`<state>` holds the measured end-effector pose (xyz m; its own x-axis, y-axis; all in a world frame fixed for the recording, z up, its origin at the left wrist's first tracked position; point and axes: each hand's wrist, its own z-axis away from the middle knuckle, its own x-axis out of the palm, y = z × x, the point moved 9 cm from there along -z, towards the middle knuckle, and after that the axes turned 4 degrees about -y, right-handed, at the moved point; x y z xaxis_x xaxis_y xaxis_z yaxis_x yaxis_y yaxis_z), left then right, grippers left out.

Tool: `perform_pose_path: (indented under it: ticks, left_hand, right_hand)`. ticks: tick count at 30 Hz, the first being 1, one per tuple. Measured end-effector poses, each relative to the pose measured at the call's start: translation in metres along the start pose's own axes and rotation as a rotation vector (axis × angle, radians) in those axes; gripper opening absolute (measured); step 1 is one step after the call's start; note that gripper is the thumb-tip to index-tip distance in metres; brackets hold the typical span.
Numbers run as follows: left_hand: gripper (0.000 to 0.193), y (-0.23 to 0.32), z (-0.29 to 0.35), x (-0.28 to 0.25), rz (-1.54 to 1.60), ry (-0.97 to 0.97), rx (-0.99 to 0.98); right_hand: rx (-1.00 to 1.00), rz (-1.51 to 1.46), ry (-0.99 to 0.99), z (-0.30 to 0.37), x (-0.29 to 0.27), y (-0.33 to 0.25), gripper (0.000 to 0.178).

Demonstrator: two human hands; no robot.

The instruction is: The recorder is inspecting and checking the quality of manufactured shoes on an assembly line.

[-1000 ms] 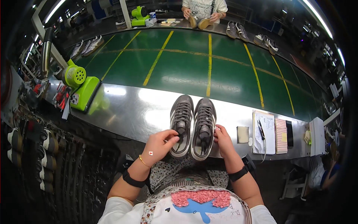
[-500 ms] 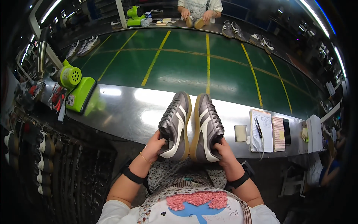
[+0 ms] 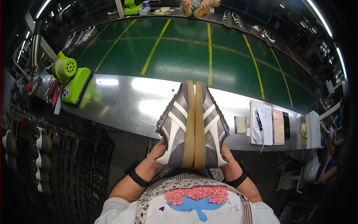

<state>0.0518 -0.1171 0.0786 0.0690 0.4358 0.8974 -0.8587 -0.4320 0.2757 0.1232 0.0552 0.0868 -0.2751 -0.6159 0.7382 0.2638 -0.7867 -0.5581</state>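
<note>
A pair of dark metallic-grey sneakers with pale stripes and tan gum soles is held up in front of me, toes pointing away. The left sneaker (image 3: pixel 176 123) and the right sneaker (image 3: pixel 212 123) are turned on their sides, soles pressed together along the middle. My left hand (image 3: pixel 157 154) grips the left shoe by its heel opening, its fingers mostly hidden behind the shoe. On the other side my right hand (image 3: pixel 226 155) holds the right shoe the same way, fingers largely out of sight.
Beneath the shoes runs a metal bench edge (image 3: pixel 123 106), beside a green conveyor belt (image 3: pixel 186 50) with yellow lines. A lime-green machine (image 3: pixel 77 86) stands left. At right lie a sponge-like pad (image 3: pixel 240 124), a notebook (image 3: pixel 261 127) and a phone (image 3: pixel 286 125). Across the belt, a co-worker's hands (image 3: pixel 196 6) hold shoes.
Both sneakers have been rolled outward onto their sides and brought together, so the soles now meet. Before, they stood apart with their laces and openings more visible.
</note>
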Motion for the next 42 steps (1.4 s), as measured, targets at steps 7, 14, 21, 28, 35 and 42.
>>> perform_pose_path:
  ticks: [7,14,21,28,35,42]
  left_hand:
    - [0.044,-0.006,0.002,0.009,0.064,-0.058,-0.017]
    - [0.04,-0.011,0.003,0.005,0.023,-0.081,-0.002]
    - [0.039,-0.013,-0.003,0.004,0.006,-0.058,-0.023]
    - [0.041,-0.003,-0.002,0.005,-0.45,-0.028,0.055]
    - [0.052,0.004,0.0,-0.01,-0.312,-0.112,0.034]
    - [0.092,0.043,0.007,0.062,-0.665,-0.122,0.47]
  right_hand:
    - [-0.013,-0.068,-0.022,-0.003,-0.005,0.009,0.046]
    - [0.027,-0.094,-0.116,0.003,-0.01,0.013,0.047]
    - [0.005,-0.089,-0.077,0.007,0.001,0.003,0.045]
    - [-0.027,0.065,-0.052,0.008,-0.009,-0.004,0.05]
    - [-0.17,-0.021,-0.138,0.008,-0.019,-0.019,0.06]
    - [-0.507,0.346,-0.085,0.023,0.032,-0.061,0.089]
